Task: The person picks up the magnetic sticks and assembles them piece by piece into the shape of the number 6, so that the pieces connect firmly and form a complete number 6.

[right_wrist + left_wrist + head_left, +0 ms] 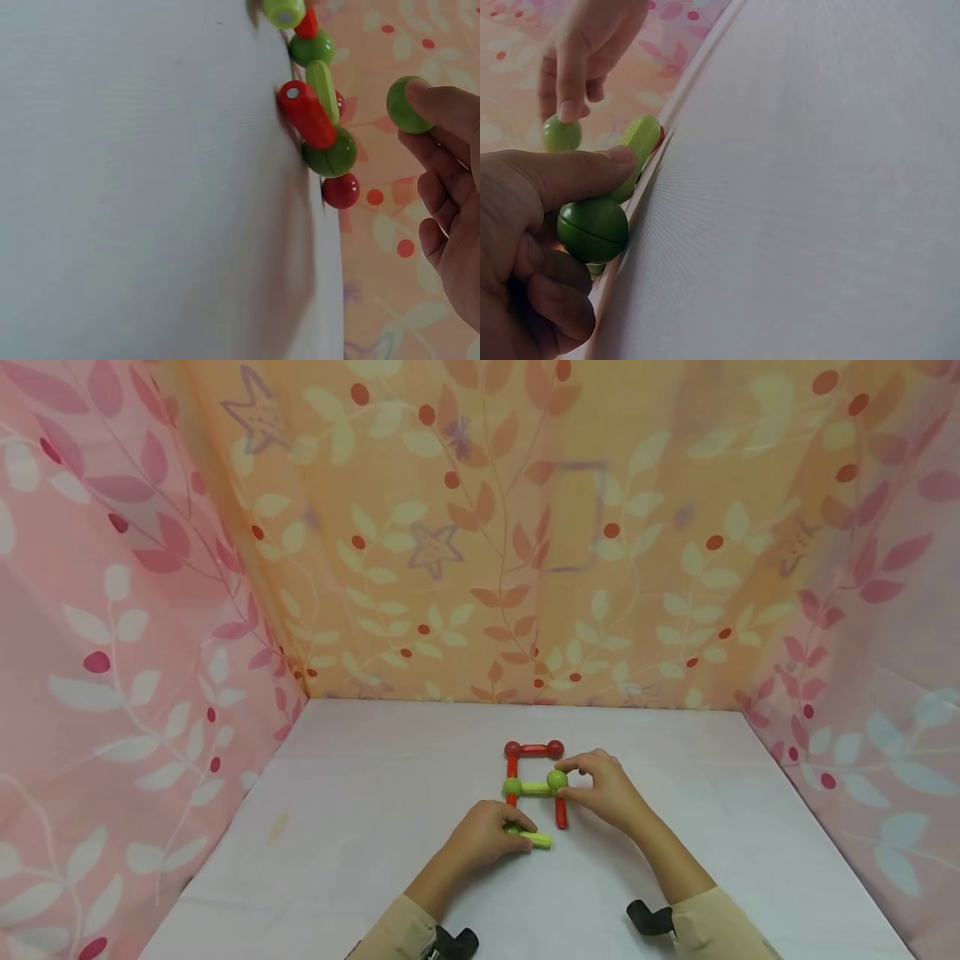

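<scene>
My right hand (606,789) pinches a green ball (409,105) between thumb and fingers, apart from the toy frame below it. That frame is built of balls and rods with metal ends: two red balls at its far end, red rods, a light green crossbar (536,788) and a green ball (512,786) on its left side. Another green ball (330,151) carries a red rod (561,812) with a free near end. At the near left corner my left hand (487,835) grips a light green rod (639,142) beside a dark green ball (592,229), thumb across the rod.
A white-covered table (360,760) holds the frame right of its middle. Patterned curtains stand close around: orange cloth (495,527) behind, pink cloth (112,693) at the left and more at the right. Black wrist cameras sit at both sleeves.
</scene>
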`<act>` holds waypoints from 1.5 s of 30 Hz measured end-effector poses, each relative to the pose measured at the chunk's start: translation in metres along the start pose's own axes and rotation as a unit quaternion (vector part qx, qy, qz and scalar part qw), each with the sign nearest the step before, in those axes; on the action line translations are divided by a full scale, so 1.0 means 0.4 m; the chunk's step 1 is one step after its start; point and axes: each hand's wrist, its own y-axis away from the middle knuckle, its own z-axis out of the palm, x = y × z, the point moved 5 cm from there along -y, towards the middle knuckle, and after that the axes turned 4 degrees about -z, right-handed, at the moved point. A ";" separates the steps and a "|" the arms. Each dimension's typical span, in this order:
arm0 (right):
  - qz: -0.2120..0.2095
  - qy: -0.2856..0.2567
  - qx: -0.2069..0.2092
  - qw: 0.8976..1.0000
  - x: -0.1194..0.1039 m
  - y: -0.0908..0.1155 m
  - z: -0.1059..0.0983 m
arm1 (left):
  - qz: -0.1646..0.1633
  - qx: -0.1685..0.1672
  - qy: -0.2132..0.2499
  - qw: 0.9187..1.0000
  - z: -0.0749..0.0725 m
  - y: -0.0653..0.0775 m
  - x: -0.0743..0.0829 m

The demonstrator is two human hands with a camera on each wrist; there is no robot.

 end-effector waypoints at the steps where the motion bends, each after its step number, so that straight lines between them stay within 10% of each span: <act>1: 0.001 -0.001 -0.004 1.000 0.001 0.007 0.002 | 0.001 0.000 -0.001 1.000 0.000 0.000 0.000; 28: -0.054 -0.032 -0.134 0.989 0.011 0.132 0.043 | -0.015 0.001 0.018 1.000 0.002 -0.004 -0.002; 45: -0.124 -0.029 -0.129 0.983 -0.003 0.136 0.074 | 0.013 0.003 0.026 1.000 -0.001 0.002 0.003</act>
